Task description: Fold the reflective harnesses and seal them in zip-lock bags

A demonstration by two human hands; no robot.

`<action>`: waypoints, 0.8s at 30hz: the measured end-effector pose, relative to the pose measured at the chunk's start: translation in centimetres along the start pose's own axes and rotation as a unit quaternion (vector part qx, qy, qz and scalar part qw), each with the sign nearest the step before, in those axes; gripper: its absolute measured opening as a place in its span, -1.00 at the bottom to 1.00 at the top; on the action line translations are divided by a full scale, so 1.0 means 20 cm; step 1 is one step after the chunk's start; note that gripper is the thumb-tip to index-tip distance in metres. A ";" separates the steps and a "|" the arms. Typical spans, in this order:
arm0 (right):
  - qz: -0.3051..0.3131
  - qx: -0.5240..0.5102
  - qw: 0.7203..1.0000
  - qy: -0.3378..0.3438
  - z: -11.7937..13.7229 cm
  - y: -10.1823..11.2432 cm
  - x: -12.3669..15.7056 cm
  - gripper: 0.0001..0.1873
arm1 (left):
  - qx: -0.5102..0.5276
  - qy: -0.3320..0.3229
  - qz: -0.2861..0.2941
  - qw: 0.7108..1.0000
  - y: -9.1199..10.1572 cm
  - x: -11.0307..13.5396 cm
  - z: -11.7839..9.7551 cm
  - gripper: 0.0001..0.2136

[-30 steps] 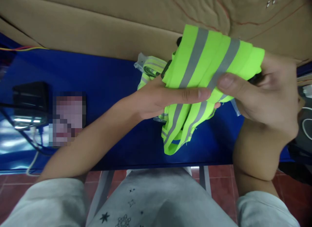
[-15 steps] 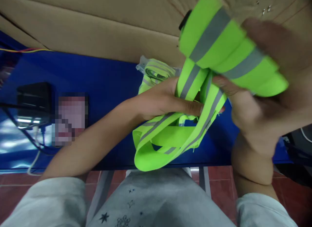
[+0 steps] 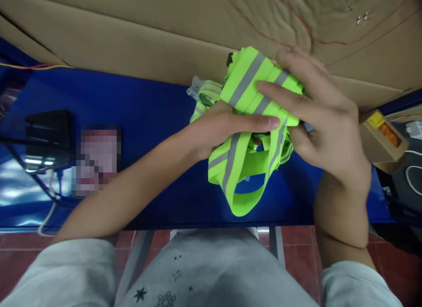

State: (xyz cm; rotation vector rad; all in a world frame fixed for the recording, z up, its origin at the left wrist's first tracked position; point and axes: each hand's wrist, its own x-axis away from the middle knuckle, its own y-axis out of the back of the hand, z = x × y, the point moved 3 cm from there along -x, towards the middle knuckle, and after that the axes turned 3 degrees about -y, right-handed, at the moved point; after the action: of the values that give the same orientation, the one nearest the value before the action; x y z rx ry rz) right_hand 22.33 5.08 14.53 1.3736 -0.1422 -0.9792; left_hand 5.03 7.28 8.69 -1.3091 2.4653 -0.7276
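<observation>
A neon-yellow reflective strap (image 3: 245, 85) with grey stripes is bunched in folds above the blue table. My left hand (image 3: 235, 126) grips the bundle from the left, its thumb laid across the lower folds. On the right side my right hand (image 3: 323, 113) holds the same folds, with a finger pressed on top and the thumb underneath. A loose loop of the strap hangs below the hands. A dark piece, perhaps a buckle, shows at the bundle's upper left corner. Behind my left hand lies another rolled reflective strap (image 3: 209, 91) with clear plastic around it, partly hidden.
Brown cardboard (image 3: 132, 34) lines the back of the blue table (image 3: 148, 104). At left stand a black device (image 3: 48, 135) with cables and a blurred-out flat item (image 3: 99, 157). An open cardboard box (image 3: 382, 135) and a black item with a white cable are at right.
My right hand has come down and left with the folded strap, bringing it against my left hand. My left thumb now lies over the folds. The hanging loop has become narrower.
</observation>
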 end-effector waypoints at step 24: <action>0.002 -0.217 0.975 -0.049 -0.05 -0.01 -0.02 -0.10 | -0.160 -0.107 0.052 0.980 0.00 -0.01 -0.06 -0.61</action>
State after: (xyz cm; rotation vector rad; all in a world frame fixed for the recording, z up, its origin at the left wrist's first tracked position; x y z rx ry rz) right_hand 22.59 6.17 14.22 0.9246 -0.0027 -1.0056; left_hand 4.63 7.70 9.69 -1.2717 2.5185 -0.1574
